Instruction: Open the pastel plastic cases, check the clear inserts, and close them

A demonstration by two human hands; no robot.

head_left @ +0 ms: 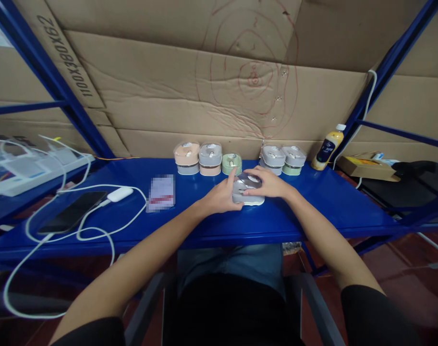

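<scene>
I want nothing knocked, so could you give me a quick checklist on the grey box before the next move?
1. Left hand on the grey box: ok, at its left side.
2. Right hand on it: ok, at its right side.
3. Clear lid fully seated: cannot tell, fingers cover part.
4. Gap to the green box behind: cannot tell, they overlap in view.
5. Phone apart from the hands: ok, well left.
6. Bottle capped: ok.

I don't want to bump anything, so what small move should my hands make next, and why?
Perhaps ease the grey box slightly toward you: your left hand and right hand are around it, the green box stands close behind, and blue tabletop shows in front.
</scene>
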